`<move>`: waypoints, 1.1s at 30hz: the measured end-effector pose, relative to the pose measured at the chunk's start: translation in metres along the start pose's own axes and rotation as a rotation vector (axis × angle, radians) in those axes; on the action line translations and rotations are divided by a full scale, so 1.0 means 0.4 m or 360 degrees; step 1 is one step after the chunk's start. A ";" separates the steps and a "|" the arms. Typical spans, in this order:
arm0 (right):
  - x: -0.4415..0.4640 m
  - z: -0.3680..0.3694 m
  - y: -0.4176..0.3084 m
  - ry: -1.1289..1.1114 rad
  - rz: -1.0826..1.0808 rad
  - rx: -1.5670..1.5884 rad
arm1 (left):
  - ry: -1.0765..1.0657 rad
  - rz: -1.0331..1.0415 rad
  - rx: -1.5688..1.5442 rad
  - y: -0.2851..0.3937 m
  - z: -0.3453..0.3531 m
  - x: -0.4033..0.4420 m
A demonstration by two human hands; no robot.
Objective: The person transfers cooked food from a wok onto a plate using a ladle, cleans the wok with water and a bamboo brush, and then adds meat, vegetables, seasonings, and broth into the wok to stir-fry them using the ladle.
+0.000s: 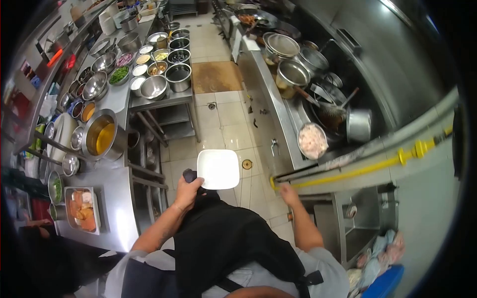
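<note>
A white square plate (pixel 218 169) with rounded corners is held level in front of my body. My left hand (pixel 188 192) grips its near left edge, thumb on the rim. A dark bundle (pixel 189 175), perhaps cloth, shows at the same hand; its kind is unclear. My right hand (pixel 288 194) hangs apart on the other side, near a yellow pipe (pixel 343 175). Its fingers are blurred and partly turned away, and no object shows in it.
On the left, a steel counter (pixel 117 198) bears a tray of orange-coated pieces (pixel 82 210) and a large pot (pixel 103 135). Ahead stand several steel containers (pixel 178 74). The stove side at right holds pots and a bowl of pale pieces (pixel 312 141). A tiled aisle (pixel 221 114) runs between; a sink (pixel 362 218) is lower right.
</note>
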State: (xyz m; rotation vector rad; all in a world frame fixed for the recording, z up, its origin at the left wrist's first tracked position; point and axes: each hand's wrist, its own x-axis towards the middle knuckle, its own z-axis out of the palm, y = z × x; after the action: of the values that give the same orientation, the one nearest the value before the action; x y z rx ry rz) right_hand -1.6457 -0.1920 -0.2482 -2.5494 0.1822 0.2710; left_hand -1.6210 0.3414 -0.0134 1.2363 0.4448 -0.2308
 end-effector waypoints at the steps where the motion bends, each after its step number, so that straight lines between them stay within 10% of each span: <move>1: 0.129 -0.093 -0.162 -0.0048 -0.0011 0.0161 | 0.0028 0.0029 -0.0056 0.009 0.002 0.051; 13: 0.994 -0.468 -1.155 -0.0067 -0.1143 -0.0770 | 0.0441 0.0304 -0.0211 0.432 0.024 0.796; 20: 1.465 -0.724 -1.155 0.0071 -0.1064 -0.1053 | 0.0517 0.0483 -0.0261 0.703 0.084 1.131; 22: 1.536 -0.784 -1.149 -0.0405 -0.0392 -0.1338 | 0.0521 0.0493 -0.0279 0.740 0.108 1.240; 33: 2.182 -0.921 -1.176 0.0077 -0.0691 0.0298 | 0.0691 0.0509 -0.0490 0.989 0.265 1.980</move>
State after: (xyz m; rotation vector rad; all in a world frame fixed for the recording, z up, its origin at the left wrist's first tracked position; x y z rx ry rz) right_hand -0.6542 -0.0664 0.0985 -2.3361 -0.3123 0.0217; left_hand -0.7332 0.4218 -0.0013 1.0315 0.6209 0.3754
